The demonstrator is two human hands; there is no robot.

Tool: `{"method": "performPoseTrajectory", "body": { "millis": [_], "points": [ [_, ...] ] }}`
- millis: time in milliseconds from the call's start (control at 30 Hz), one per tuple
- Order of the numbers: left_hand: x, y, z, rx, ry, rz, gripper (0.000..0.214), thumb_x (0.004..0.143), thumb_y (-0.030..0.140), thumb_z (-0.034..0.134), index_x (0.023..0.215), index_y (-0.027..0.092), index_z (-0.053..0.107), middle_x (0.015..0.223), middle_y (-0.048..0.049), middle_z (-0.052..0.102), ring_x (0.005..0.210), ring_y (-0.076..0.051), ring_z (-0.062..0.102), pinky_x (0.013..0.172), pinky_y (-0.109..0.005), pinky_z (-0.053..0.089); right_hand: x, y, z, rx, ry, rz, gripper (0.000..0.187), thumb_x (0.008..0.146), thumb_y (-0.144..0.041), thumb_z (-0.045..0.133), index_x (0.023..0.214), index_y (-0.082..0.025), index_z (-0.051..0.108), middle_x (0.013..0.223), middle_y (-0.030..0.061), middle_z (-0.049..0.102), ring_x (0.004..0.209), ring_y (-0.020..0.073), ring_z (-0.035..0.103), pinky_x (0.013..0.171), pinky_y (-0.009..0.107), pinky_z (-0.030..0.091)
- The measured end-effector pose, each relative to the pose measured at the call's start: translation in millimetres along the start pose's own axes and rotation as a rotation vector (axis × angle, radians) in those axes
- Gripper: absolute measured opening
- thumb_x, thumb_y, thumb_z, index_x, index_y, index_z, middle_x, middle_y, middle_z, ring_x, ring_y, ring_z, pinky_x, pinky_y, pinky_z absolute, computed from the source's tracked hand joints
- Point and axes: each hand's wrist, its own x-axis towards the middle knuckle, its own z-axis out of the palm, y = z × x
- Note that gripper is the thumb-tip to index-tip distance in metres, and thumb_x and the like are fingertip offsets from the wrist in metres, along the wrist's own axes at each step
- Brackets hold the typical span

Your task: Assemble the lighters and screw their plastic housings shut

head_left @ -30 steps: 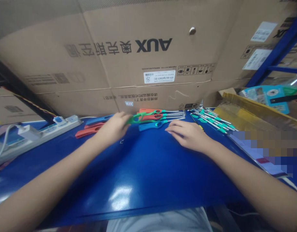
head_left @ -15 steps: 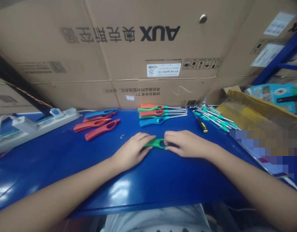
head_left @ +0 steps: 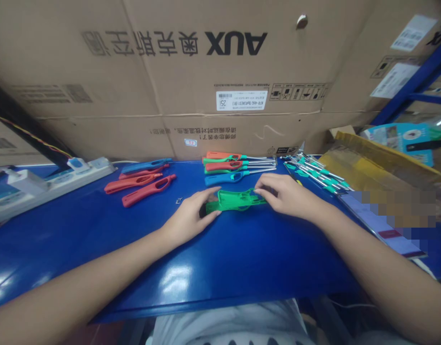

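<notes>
Left hand (head_left: 186,214), in the head view, is closed around the nine o'clock end of a green plastic handle shell (head_left: 234,201), thumb on the near edge and fingers on the far one. Right hand (head_left: 287,194) sits at the shell's three o'clock end, thumb and fingertips drawn narrow against it; whether they pinch a part cannot be told. The shell lies between the hands above a glossy blue tabletop (head_left: 249,261), its hollow, ribbed inside facing up.

Around the shell: at twelve o'clock, a close row of stick lighters with orange, green, red and blue plastic handles and silver metal rods (head_left: 225,166); at two o'clock, a heap of silver metal rods with teal plastic fittings (head_left: 319,176); at nine o'clock, a small silver metal piece (head_left: 179,201), and beyond it loose red, orange-red and blue plastic handles (head_left: 134,182). Farther out at nine stands a white plastic power strip (head_left: 58,186). A brown cardboard sheet (head_left: 163,96) rises at twelve.
</notes>
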Motion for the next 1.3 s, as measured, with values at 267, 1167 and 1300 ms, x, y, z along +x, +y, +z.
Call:
{"method": "performPoseTrajectory", "body": {
  "millis": [267, 1167, 1300],
  "points": [
    [2, 1, -0.8, -0.071, -0.029, 0.033, 0.048, 0.090, 0.034, 0.071, 0.134, 0.022, 0.058, 0.114, -0.0067, 0.073, 0.103, -0.022, 0.070, 0.096, -0.041, 0.057, -3, -16, 0, 0.028, -0.382, 0.061, 0.019, 0.093, -0.024, 0.063, 0.076, -0.018, 0.059, 0.073, 0.0002, 0.063, 0.062, 0.0116, 0.052, 0.057, 0.024, 0.034],
    [0, 8, -12.6, 0.008, -0.165, 0.225, 0.021, 0.097, 0.024, 0.059, 0.113, 0.020, 0.072, 0.104, -0.0072, 0.074, 0.100, -0.021, 0.067, 0.091, -0.034, 0.056, -28, 109, -56, -0.546, -0.157, 1.203, 0.023, 0.076, -0.018, 0.063, 0.097, -0.016, 0.073, 0.109, 0.0205, 0.072, 0.099, 0.0349, 0.071, 0.071, 0.039, 0.054],
    [2, 8, -15.7, 0.027, -0.185, 0.224, 0.020, 0.096, 0.024, 0.059, 0.111, 0.020, 0.072, 0.105, -0.0072, 0.073, 0.101, -0.021, 0.067, 0.091, -0.034, 0.056, -27, 112, -55, -0.537, -0.129, 1.178, 0.019, 0.074, -0.020, 0.066, 0.091, -0.014, 0.072, 0.106, 0.0221, 0.071, 0.097, 0.0351, 0.070, 0.071, 0.038, 0.052]
  ]
}}
